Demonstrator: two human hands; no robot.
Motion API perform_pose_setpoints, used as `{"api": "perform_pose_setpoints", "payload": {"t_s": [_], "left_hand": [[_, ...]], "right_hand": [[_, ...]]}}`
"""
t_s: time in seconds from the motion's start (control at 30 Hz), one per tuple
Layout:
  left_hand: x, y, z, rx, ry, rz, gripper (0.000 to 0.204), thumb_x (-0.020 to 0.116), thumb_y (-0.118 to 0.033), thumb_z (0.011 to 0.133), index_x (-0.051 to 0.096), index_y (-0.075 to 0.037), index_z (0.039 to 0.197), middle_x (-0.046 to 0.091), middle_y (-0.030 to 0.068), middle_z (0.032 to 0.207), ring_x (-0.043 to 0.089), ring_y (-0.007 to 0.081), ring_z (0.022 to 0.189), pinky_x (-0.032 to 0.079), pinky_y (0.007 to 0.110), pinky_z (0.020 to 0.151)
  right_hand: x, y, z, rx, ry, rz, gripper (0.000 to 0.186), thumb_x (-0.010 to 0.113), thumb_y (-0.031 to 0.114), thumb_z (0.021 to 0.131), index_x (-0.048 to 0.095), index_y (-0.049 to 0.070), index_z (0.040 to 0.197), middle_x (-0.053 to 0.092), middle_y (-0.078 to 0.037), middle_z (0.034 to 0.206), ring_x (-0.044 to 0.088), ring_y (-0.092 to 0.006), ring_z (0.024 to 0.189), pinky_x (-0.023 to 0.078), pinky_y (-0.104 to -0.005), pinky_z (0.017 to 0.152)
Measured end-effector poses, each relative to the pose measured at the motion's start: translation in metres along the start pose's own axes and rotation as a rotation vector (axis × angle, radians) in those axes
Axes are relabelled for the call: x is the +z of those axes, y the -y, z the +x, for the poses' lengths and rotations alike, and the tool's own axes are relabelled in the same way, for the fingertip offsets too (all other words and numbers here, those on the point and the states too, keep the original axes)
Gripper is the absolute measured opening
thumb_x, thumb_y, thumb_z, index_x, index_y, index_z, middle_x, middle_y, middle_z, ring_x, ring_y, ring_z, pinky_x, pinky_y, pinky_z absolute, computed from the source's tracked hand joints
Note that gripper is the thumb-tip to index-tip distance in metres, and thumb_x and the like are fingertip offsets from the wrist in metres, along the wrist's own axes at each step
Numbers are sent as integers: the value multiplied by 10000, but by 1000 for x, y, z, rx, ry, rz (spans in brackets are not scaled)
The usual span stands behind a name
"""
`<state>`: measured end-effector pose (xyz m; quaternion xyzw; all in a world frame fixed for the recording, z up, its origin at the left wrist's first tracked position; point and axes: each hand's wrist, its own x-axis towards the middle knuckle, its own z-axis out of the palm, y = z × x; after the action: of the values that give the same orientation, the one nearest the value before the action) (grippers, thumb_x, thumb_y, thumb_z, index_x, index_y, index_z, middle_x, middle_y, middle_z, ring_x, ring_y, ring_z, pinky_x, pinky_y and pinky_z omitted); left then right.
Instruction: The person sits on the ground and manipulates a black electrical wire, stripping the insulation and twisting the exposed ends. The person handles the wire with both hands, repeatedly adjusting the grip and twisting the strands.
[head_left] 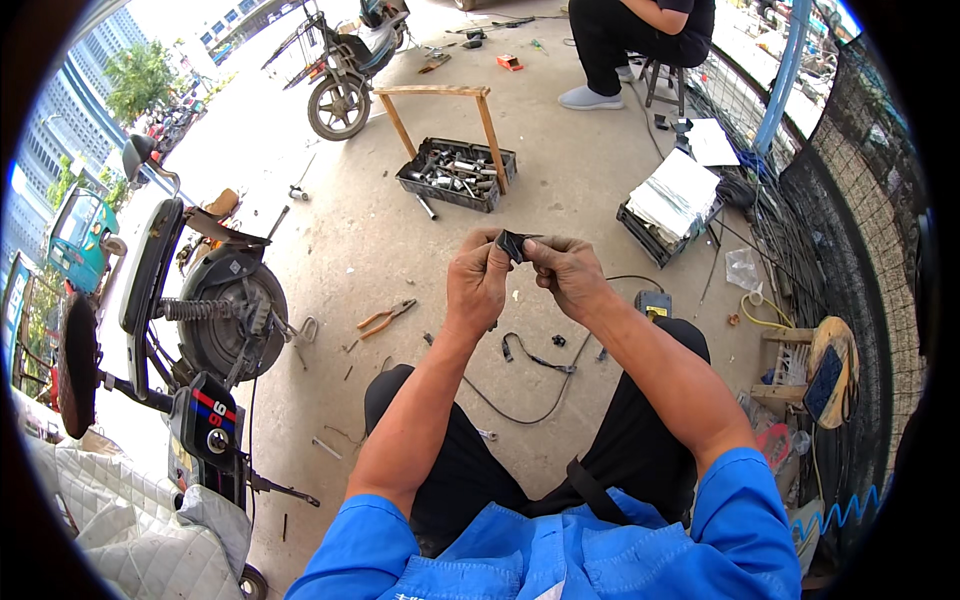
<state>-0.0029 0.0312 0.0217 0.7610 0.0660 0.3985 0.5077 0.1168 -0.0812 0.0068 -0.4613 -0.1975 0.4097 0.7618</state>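
My left hand (476, 280) and my right hand (567, 275) are raised at the middle of the view, both closed on a small dark black piece (513, 244) between thumbs and fingertips; its exact kind is unclear. Below them, black cables with connectors (556, 366) lie on the concrete floor between my knees. Pliers with orange handles (378, 323) lie left of my knees, and a dark boxy device (652, 303) with a cord sits beside my right knee.
An electric scooter (218, 412) stands at the left. Ahead are a crate of metal parts (425, 182) under a wooden frame (430, 88) and another scooter (345, 80). A seated person (680, 40) is at the back right, near papers on a crate (672, 195) and wire fencing (840, 200).
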Motion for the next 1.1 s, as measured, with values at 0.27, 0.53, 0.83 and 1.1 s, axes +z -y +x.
{"api": "perform_pose_setpoints", "payload": {"t_s": [0.27,0.53,0.83,1.1], "left_hand": [[-6,-6,4,-64,55,95,156,629,-56,921,730,32,1001,674,90,931,619,134,828,481,269,700],[-5,-1,3,-160,63,-39,240,623,61,863,740,19,1069,670,61,947,637,118,838,517,252,715],[-3,6,1,-176,33,-117,288,559,134,842,735,40,1050,682,88,1020,663,151,899,557,262,775],[0,3,1,-182,40,-52,301,537,146,830,736,43,1030,680,89,1028,669,152,885,570,269,783]], "right_hand": [[-2,6,4,-23,47,-47,212,744,191,877,694,-15,875,612,-26,707,519,-77,574,417,-220,497],[1,7,1,36,20,27,189,724,195,876,686,11,860,639,-45,758,565,-81,627,421,-214,483],[1,5,3,-16,-106,-278,188,737,163,835,672,-5,778,664,-81,716,567,-92,546,411,-230,450],[7,5,1,-85,-157,-360,210,751,136,823,644,-42,788,686,-125,710,659,-119,599,435,-231,449]]}}
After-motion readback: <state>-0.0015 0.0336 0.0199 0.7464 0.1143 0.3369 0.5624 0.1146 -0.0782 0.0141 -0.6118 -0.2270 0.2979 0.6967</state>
